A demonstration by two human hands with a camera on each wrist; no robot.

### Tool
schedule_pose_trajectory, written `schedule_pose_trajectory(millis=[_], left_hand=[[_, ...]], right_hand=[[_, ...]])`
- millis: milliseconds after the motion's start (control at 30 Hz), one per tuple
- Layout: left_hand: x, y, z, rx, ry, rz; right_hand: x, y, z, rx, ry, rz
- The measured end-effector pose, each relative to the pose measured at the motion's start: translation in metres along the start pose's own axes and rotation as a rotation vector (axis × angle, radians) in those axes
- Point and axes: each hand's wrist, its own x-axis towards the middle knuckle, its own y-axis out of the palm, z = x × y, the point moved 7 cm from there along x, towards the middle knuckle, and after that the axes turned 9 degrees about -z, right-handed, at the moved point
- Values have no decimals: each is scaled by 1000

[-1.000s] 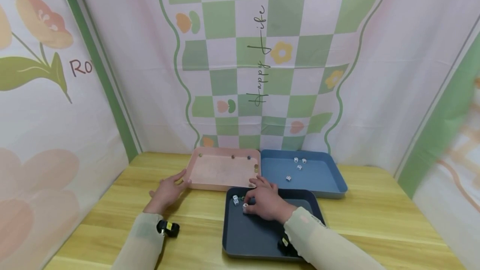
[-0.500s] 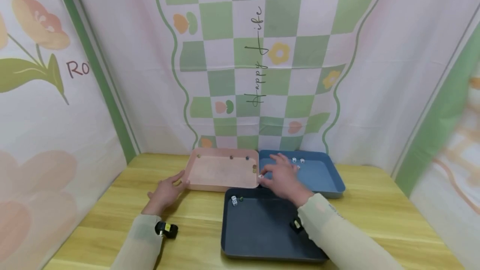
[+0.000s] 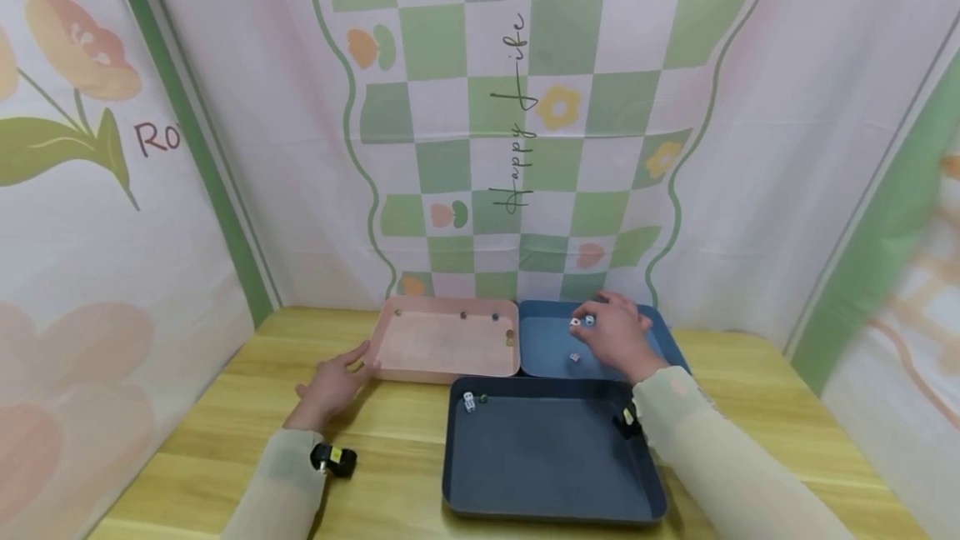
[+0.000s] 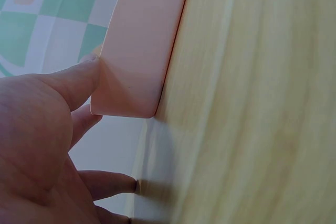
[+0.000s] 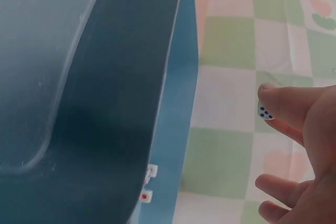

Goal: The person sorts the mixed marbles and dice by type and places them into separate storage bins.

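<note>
My right hand [image 3: 617, 338] is over the blue tray [image 3: 543, 361], pinching a small white die [image 5: 265, 111] between thumb and forefinger. Blue pips show on that die in the right wrist view. Inside the blue tray, one die [image 3: 590, 320] lies by the fingertips and another die [image 3: 574, 357] sits nearer the front; the hand hides part of the tray. At the near left corner of the pink tray [image 3: 442, 348], my left hand [image 3: 333, 386] touches the outer walls with thumb and forefinger. Its other fingers spread towards the tabletop.
A dark grey tray [image 3: 555, 457] stands in front, with white dice [image 3: 469, 402] and a small green bead-like piece [image 3: 483, 398] in its far left corner. Several small coloured round pieces lie along the pink tray's edges. A patterned curtain [image 3: 442, 107] hangs behind the wooden table [image 3: 397, 473].
My right hand has picked a die out of the dark grey tray and carried it up and right, over the blue tray. The left hand stays at the pink tray's corner.
</note>
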Motion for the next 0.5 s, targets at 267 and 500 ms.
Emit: schedule_pose_trajectory(millis=[267,500], left_hand=[[-3,-1,-3,-8,4,-7],[-3,-2,-2,-9,8,-5]], right_hand=[[3,4,-12,-5,38,25],[3,5,-16,8,59,39]])
